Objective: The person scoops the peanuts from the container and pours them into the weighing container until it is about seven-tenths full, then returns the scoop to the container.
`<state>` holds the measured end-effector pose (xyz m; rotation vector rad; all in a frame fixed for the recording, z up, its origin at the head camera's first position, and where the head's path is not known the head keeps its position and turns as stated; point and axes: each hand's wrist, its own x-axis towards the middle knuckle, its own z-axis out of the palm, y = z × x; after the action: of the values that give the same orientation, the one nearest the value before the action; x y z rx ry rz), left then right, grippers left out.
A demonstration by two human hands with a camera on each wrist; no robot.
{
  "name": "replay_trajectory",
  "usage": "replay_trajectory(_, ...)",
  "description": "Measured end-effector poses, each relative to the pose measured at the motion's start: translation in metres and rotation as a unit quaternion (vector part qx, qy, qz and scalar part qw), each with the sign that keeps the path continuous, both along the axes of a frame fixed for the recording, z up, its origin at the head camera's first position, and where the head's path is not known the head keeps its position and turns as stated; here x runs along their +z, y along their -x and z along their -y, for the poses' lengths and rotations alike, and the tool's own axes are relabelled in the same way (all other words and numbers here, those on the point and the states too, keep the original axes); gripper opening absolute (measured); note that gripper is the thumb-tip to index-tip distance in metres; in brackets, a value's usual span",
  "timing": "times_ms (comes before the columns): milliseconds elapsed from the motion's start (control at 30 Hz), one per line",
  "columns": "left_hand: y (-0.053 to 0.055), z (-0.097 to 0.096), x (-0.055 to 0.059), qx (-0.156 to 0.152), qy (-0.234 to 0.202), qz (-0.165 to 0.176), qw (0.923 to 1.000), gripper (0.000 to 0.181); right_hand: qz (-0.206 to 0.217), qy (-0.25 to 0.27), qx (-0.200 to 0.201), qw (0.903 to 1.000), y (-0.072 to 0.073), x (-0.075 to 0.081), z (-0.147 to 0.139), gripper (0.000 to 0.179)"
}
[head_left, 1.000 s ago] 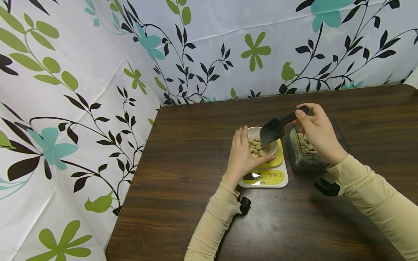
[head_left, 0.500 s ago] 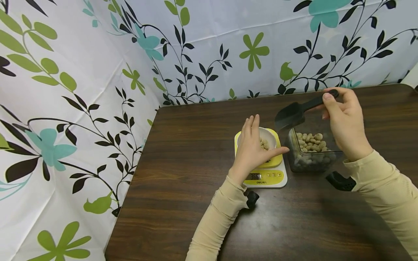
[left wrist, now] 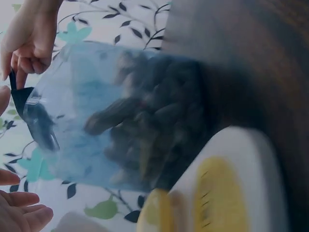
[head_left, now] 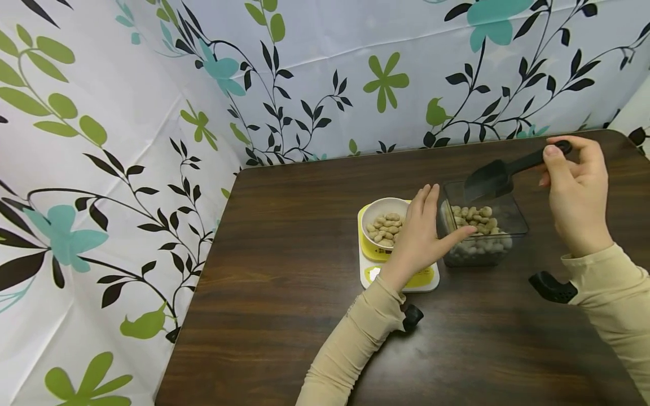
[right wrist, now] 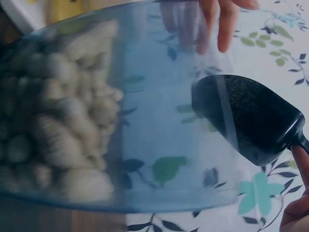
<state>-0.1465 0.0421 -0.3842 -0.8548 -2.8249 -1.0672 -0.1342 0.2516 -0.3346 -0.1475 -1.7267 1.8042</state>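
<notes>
The scoop (head_left: 490,179), pinched by the right hand (head_left: 581,197), has left the bowl (head_left: 383,206) for the container (head_left: 508,233) right of centre (left hand (head_left: 418,237) spread, empty), apparently between portions.

On the bench (head_left: 284,254), a scale (head_left: 364,270) bears a bowl (head_left: 378,204) of peanuts (head_left: 387,228); to its right, a container (head_left: 513,219), a scoop (head_left: 490,179) near its rim.

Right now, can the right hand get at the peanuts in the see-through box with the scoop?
Probably yes. The right hand holds the scoop near the box's open top, and nothing shows covering the peanuts. The left hand is close by but seems to leave room.
</notes>
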Motion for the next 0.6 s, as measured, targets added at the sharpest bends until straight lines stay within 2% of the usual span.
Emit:
replay_trajectory(67, -0.001, -0.004, -0.004, -0.007, 0.003, 0.003, 1.0, 0.088, 0.024, -0.022, 0.002, 0.9995, -0.003, -0.007, -0.003, 0.016)
replay_trajectory(167, -0.002, -0.007, -0.01, -0.015, 0.001, 0.01, 0.9998, 0.086, 0.038, -0.029, 0.018, 0.9987, -0.005, -0.017, -0.006, 0.016)
replay_trajectory(300, -0.002, -0.011, -0.014, -0.023, -0.004, 0.022, 0.9995, 0.084, 0.075, -0.088, 0.009, 0.9932, -0.007, -0.028, -0.007, 0.017)
replay_trajectory(433, -0.002, -0.014, -0.015, -0.028, -0.004, 0.034, 0.999, 0.082, 0.105, -0.172, -0.014, 0.9795, -0.008, -0.036, -0.008, 0.022)
replay_trajectory(600, -0.001, -0.018, -0.016, -0.03, -0.006, 0.043, 0.9986, 0.081, 0.093, -0.254, -0.038, 0.9621, -0.008, -0.04, -0.005, 0.027)
